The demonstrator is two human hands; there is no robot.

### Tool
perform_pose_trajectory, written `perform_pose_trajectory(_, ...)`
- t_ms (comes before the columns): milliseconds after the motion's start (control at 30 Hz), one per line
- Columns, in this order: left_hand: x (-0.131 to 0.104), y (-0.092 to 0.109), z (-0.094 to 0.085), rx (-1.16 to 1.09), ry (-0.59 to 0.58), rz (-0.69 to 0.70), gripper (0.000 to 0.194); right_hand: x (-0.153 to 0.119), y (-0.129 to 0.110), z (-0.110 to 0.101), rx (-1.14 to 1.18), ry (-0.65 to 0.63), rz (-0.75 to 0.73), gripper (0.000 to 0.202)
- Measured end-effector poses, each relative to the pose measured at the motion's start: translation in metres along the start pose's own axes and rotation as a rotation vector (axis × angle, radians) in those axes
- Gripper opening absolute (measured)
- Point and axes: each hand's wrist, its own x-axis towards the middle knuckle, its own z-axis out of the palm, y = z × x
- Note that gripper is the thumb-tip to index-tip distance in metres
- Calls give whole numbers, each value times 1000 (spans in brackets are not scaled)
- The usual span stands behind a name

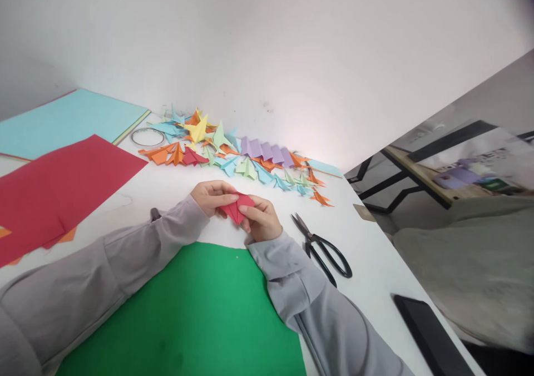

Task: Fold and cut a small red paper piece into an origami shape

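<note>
A small folded piece of red paper [236, 211] is held between both hands above the white table, just past the far edge of a green sheet [200, 309]. My left hand [213, 198] pinches its upper left part, thumb on top. On the right side, my right hand [262, 218] grips the same piece between thumb and fingers. Beyond the hands lie many folded paper figures, among them a yellow one [197, 129], a row of purple ones [267, 151] and a red one [194, 156].
Black-handled scissors [321, 248] lie right of my right hand. A black flat device [431, 334] rests near the table's right edge. Large red sheets [70, 192] and a light blue sheet [70, 123] are at left, near a wire coil [147, 137]. A wall borders the table's back.
</note>
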Motion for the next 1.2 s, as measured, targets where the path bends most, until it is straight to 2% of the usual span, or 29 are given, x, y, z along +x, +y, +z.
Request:
perform_pose_trajectory(300, 1, 3, 2, -92, 78, -18, 25, 1, 0, 0, -31, 9, 14, 17)
perform_pose_trajectory(833, 1, 5, 1, -100, 55, -45, 30, 0, -1, 2, -6, 25, 81, 15)
perform_pose_trajectory(1067, -2, 7, 4, -71, 54, -30, 30, 0, -1, 1, -36, 22, 39, 16)
perform_pose_trajectory(1200, 0, 5, 5, -37, 76, -7, 30, 0, -2, 3, -19, 65, 18, 18)
